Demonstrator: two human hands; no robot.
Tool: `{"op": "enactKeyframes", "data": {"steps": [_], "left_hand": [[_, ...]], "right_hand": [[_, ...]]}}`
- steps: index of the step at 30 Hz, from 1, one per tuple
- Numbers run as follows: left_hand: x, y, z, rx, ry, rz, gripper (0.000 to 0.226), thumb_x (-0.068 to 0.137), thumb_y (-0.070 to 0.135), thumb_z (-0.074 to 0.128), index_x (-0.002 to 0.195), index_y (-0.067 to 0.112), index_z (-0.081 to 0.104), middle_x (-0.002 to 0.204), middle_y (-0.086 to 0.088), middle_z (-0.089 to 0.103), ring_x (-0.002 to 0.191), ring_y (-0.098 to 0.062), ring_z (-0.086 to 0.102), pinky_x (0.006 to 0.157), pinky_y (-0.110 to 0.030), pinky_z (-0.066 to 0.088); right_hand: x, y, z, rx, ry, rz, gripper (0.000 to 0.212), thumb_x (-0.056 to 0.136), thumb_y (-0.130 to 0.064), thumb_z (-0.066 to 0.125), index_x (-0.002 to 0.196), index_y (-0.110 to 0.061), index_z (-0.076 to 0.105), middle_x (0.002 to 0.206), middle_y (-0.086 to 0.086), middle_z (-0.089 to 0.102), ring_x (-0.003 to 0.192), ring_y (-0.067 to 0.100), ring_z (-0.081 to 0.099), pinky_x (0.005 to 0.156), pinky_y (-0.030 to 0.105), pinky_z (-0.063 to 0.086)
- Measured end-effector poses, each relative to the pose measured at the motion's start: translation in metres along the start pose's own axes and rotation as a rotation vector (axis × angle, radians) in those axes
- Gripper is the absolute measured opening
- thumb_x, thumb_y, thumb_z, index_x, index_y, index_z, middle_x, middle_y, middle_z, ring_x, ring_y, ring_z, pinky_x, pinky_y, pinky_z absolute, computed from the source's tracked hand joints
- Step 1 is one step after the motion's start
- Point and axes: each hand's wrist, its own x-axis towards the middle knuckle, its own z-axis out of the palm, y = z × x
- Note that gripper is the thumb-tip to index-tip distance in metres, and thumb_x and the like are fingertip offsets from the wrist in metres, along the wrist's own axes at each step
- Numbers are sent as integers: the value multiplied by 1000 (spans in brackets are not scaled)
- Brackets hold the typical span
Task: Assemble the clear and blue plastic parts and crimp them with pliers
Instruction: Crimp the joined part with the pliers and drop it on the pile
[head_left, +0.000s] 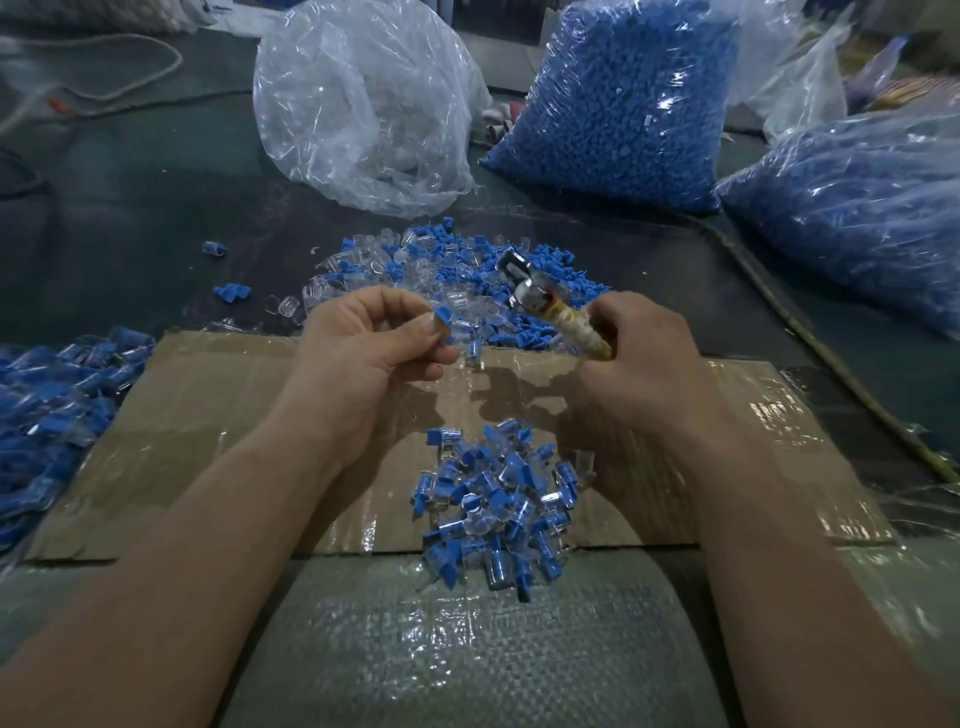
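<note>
- Lying at the far left edge, a pile of joined pieces (47, 395), blue inside clear, spreads on the dark surface (130, 208) and reaches the left border of a cardboard sheet (218, 447).
- The cardboard sheet is flat and covered with shiny tape, and both forearms pass above it.
- The left hand (363, 348) is raised over the far edge of the cardboard. Its grip pinches a blue part (444, 325) between thumb and forefinger, with the other fingers curled in. I cannot tell if a clear part already sits on it.
- Behind the hands, a loose heap (441, 270) of mixed clear and blue parts lies on the surface, just beyond the cardboard.
- Farther back stands a crumpled clear bag (363, 104) with some clear pieces at its bottom.
- Between the two forearms, a small pile (498, 499) of joined pieces lies on the near edge of the cardboard and partly on a woven cover (457, 623) under plastic film.
- The pliers (535, 291) point up and to the left, with the metal head over the loose heap, near the blue part but apart from it. The head is blurred, so I cannot tell how the jaws stand.
- The right hand (644, 358) has its grip closed round the handles of the pliers, which are wrapped in yellowish tape.
- At the right are two full bags of blue parts, an upright bag (623, 104) and a lying bag (857, 208).
</note>
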Motion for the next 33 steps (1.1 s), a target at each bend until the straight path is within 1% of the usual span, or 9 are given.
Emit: {"op": "enactKeyframes", "data": {"steps": [3,5,8,11,15,21,27,31,33], "left_hand": [[1,-1,1,11,18,30,9,69,4,59,77,6,56,59,0,65,57,-11,64,52,-16,52],[1,-2,2,35,28,45,7,76,-1,58,78,6,57,60,0,66,58,-11,65,53,-16,52],[1,-3,3,75,31,71,8,78,-1,58,78,7,58,61,1,66,59,-11,65,54,-17,53],[0,-3,3,89,36,93,9,79,-2,58,78,7,58,60,1,66,58,-10,65,55,-18,53],[0,-5,3,102,51,121,12,81,-2,58,78,9,60,65,-1,67,62,-13,65,56,-18,52],[0,-6,2,131,46,146,12,81,-2,59,78,9,60,66,-1,68,62,-12,66,56,-17,51],[0,-5,4,165,48,148,13,81,-4,58,77,9,59,63,2,68,59,-9,66,55,-17,52],[-1,-5,4,188,55,158,14,81,-4,59,78,10,59,63,3,68,60,-8,66,56,-16,52],[-1,-6,4,209,56,165,14,82,-4,59,78,10,59,63,3,68,60,-7,66,55,-15,51]], "right_hand": [[-1,-2,5,34,1,-18,21,73,-9,60,86,-21,47,75,-14,40,68,9,40,55,17,28],[-2,-4,8,68,-16,-27,21,74,-10,58,88,-21,47,76,-14,41,68,8,41,55,18,28],[-5,-9,10,92,-44,-54,20,75,-14,59,89,-22,46,78,-13,43,69,2,41,55,20,27],[-6,-13,11,90,-71,-79,21,75,-14,60,89,-22,47,80,-12,43,72,2,41,56,20,28],[-7,-15,11,73,-133,-88,24,76,-14,60,93,-23,45,82,-14,40,73,1,39,57,20,27],[-7,-16,11,75,-143,-86,24,76,-15,60,93,-22,45,83,-13,41,75,3,39,58,21,30],[-7,-17,11,59,-164,-86,24,77,-17,61,93,-22,45,84,-14,40,75,3,39,58,20,30],[-7,-17,10,42,-175,-85,23,76,-17,61,90,-23,44,81,-12,41,72,3,38,56,22,29],[-7,-18,9,28,-191,-97,22,76,-17,61,88,-23,43,79,-13,39,71,2,37,57,21,28]]}}
